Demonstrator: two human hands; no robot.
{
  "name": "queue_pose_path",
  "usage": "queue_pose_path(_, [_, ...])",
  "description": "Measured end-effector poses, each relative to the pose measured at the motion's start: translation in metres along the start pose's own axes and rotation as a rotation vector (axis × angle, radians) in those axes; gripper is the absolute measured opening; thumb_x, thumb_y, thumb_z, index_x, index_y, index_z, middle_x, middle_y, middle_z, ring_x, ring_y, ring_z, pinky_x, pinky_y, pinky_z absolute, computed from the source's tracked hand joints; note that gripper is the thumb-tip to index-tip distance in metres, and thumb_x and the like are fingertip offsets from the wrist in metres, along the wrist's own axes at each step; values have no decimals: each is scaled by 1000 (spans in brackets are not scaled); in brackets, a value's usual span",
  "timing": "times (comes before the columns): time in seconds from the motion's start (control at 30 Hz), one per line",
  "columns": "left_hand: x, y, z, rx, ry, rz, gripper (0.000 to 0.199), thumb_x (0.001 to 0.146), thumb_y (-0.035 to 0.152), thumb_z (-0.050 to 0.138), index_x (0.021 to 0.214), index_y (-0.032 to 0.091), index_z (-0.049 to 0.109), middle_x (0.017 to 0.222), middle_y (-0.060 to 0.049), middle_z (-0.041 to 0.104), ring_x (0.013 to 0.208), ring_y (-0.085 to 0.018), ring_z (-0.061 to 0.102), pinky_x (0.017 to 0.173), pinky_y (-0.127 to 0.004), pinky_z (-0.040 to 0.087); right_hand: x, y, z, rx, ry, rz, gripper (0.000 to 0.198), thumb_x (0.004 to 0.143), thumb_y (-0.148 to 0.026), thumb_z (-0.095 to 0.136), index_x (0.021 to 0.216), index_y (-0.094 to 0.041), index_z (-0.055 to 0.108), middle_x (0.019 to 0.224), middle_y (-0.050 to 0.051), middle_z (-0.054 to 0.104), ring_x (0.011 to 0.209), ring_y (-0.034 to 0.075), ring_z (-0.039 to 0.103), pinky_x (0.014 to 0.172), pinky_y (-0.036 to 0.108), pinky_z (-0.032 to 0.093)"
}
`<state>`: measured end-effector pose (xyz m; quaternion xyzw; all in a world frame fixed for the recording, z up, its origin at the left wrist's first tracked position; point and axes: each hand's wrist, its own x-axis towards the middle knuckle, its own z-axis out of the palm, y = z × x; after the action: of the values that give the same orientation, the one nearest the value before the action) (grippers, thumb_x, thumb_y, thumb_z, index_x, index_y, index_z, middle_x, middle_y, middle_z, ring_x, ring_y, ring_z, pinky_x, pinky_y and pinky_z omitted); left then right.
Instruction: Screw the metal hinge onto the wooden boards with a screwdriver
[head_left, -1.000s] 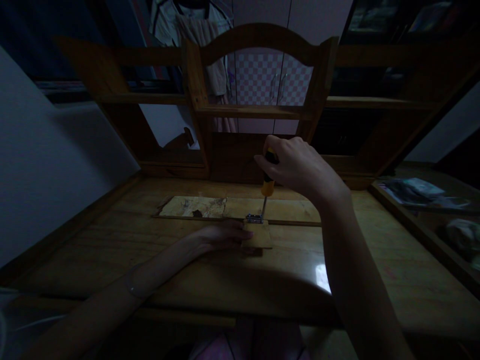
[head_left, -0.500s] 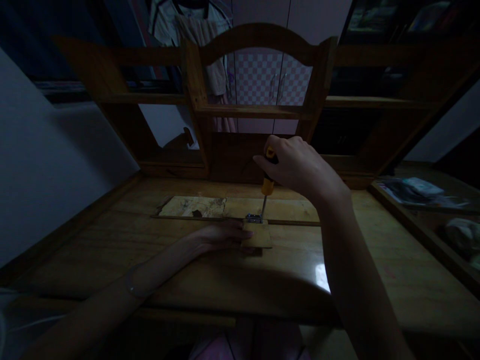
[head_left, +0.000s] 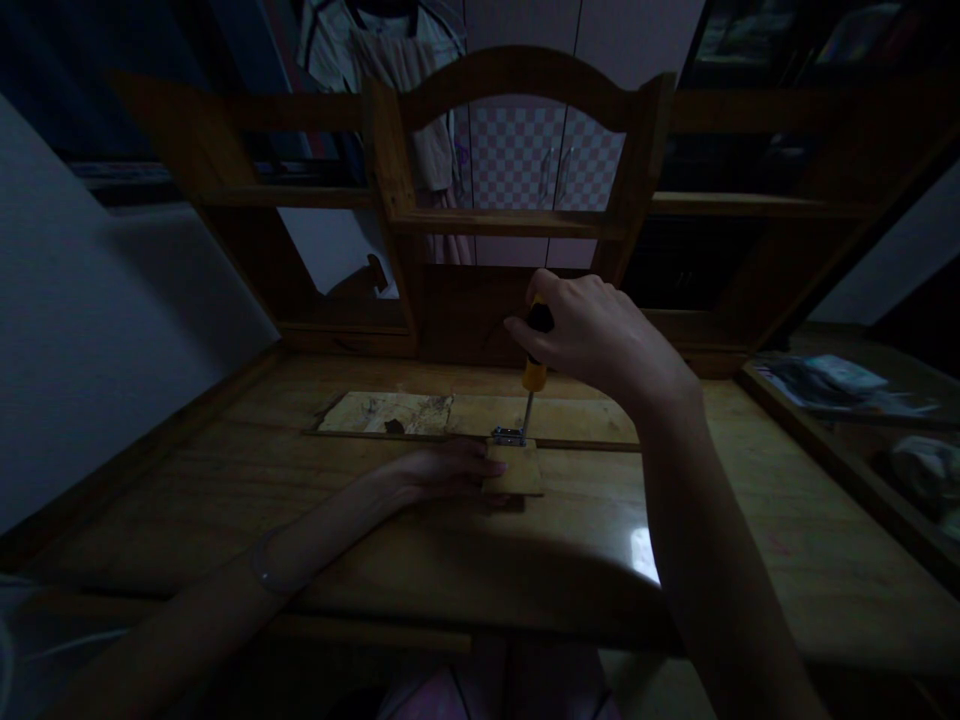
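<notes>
My right hand (head_left: 592, 335) grips the black and yellow handle of a screwdriver (head_left: 533, 378), held upright with its tip down on a small metal hinge (head_left: 508, 436). The hinge sits at the far edge of a small wooden block (head_left: 517, 472), next to a long flat wooden board (head_left: 480, 415). My left hand (head_left: 442, 470) lies flat on the desk, its fingers pressing on the left side of the block. The scene is dim.
The wooden desk (head_left: 375, 540) has a hutch of shelves (head_left: 510, 220) behind. A white wall (head_left: 97, 330) runs along the left. Papers and small items (head_left: 847, 385) lie on a side shelf at right. A bright reflection (head_left: 643, 555) shows on the desktop.
Almost nothing differs: my right hand has shifted slightly on the screwdriver handle, which stays on the hinge. My left hand holds the block still.
</notes>
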<state>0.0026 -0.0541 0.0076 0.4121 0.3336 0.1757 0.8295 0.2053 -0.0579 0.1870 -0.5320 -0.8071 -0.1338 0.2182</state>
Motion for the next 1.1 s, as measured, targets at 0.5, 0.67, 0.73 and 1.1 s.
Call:
queue_pose_path(0.5, [-1, 1, 1, 27, -5, 4, 34, 77, 25, 81, 106, 10, 71, 115, -15, 71, 106, -25, 68, 94, -37, 57, 1, 0, -3, 43, -36, 14, 36, 92, -41, 45, 109, -14, 61, 95, 14, 67, 89, 29, 61, 78, 38, 42])
queue_pose_path(0.67, [0, 0, -1, -6, -9, 12, 33, 76, 22, 82, 104, 9, 71, 117, -15, 70, 108, -25, 68, 95, -38, 57, 2, 1, 1, 19, -14, -11, 32, 93, -38, 45, 110, -15, 61, 97, 14, 67, 91, 27, 61, 78, 36, 41])
queue_pose_path(0.73, [-1, 0, 0, -11, -6, 10, 34, 75, 23, 82, 105, 9, 71, 116, -15, 70, 108, -25, 68, 95, -38, 57, 1, 0, 1, -30, 5, 15, 35, 94, -41, 44, 110, -14, 60, 96, 15, 68, 89, 28, 61, 76, 37, 41])
queue_pose_path(1.1, [0, 1, 0, 13, 15, 6, 33, 72, 25, 85, 99, 10, 72, 110, -14, 73, 104, -26, 69, 95, -39, 57, 1, -2, -1, 123, -48, -55, 32, 89, -36, 47, 111, -16, 57, 102, 13, 67, 91, 26, 60, 78, 36, 42])
